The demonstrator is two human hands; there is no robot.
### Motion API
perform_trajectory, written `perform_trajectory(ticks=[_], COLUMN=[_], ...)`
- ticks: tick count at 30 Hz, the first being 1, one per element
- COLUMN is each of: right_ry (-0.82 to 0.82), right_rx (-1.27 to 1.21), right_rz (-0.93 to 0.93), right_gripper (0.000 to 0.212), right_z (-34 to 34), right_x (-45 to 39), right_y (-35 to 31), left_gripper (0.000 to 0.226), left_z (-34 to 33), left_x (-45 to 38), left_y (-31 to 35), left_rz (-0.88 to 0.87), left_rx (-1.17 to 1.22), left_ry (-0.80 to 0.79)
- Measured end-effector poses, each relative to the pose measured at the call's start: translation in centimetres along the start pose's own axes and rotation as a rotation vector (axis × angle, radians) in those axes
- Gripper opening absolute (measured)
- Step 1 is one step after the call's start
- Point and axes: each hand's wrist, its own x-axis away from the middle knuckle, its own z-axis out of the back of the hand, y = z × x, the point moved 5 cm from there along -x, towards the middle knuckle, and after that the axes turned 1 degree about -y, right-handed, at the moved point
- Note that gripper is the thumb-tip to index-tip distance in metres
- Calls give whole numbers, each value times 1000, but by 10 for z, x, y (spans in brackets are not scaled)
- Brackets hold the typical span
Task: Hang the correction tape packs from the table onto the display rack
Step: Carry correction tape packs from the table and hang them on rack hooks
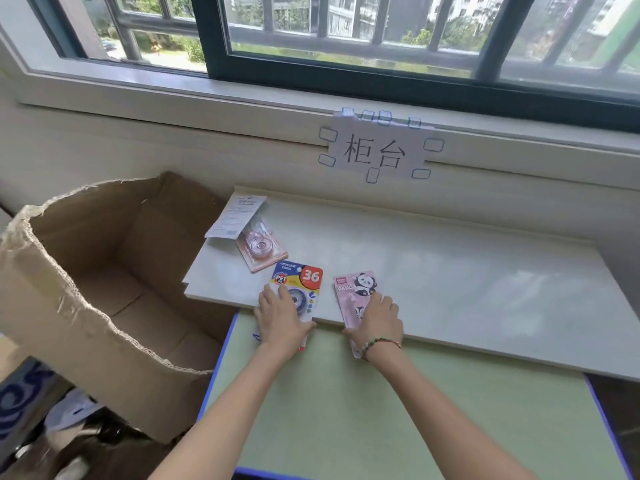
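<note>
A blue and yellow correction tape pack [304, 277] marked "36" lies at the front edge of the white counter [450, 271] and overhangs it. My left hand [282, 320] lies flat on top of this pack, fingers straight and thumb by its right edge. Beside it a pink panda pack [349, 289] also overhangs the edge. My right hand [375, 323] rests on that one with straight fingers, its thumb pointing left along the lower part. Two more packs lie further back on the left: a pink one [261, 249] and a white one [235, 216] partly over it. No display rack is in view.
A large open cardboard box [104, 271] stands left of the counter. Below the counter edge is a green table top [381, 410] with a blue border. A paper sign [377, 150] is taped to the wall under the window.
</note>
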Motion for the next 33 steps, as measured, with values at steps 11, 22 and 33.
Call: perform_trajectory(ticks=[11, 22, 33], right_ry=[216, 561, 910], right_rx=[-311, -484, -524], right_rz=[-168, -610, -1171], right_gripper=[108, 114, 120], right_z=[53, 112, 110], right_x=[43, 212, 483], right_y=[79, 219, 377], left_gripper=[130, 124, 126], left_z=[21, 8, -46], left_x=[45, 175, 433], left_y=[56, 192, 308], left_rz=[-94, -621, -1114], left_rx=[354, 358, 365], left_ry=[27, -238, -555])
